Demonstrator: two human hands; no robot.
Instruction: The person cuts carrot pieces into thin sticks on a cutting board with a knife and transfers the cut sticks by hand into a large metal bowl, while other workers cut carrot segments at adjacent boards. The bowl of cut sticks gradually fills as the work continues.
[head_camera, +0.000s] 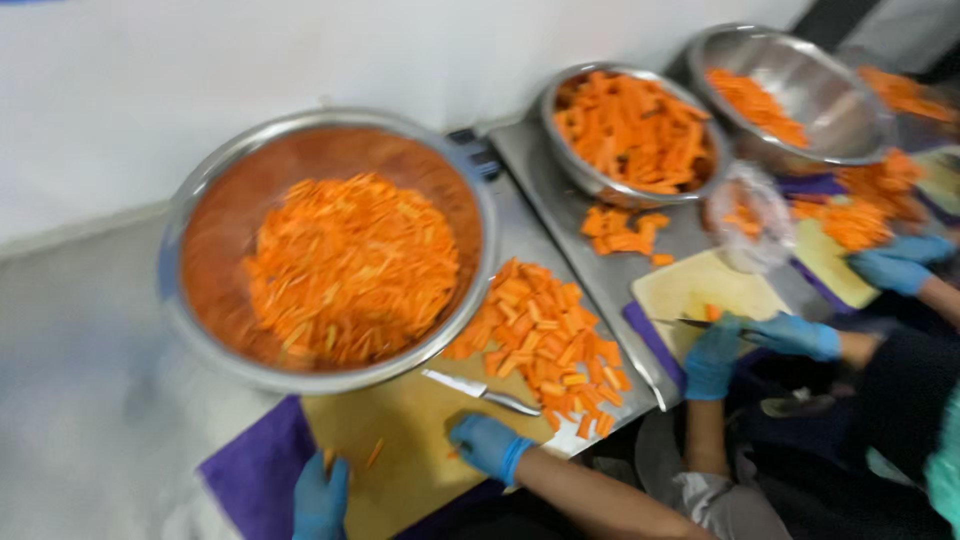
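My left hand (320, 497), in a blue glove, rests at the near edge of a tan cutting board (410, 440), fingers pointing away; a small carrot piece (328, 460) lies at its fingertips. My right hand (487, 446), also gloved, lies curled on the board, and blur hides whether it grips anything. A knife (480, 391) lies on the board just beyond it, apart from the fingers. A pile of cut carrot chunks (545, 340) covers the board's far right corner. A big steel bowl of thin carrot strips (350, 265) stands behind the board.
A purple mat (250, 465) lies under the board. To the right, a co-worker's gloved hands (760, 345) hold a knife over a pale board (700, 290); another gloved hand (900, 265) is farther right. Two steel bowls of carrot (630, 130) (790, 95) stand behind, by a white wall.
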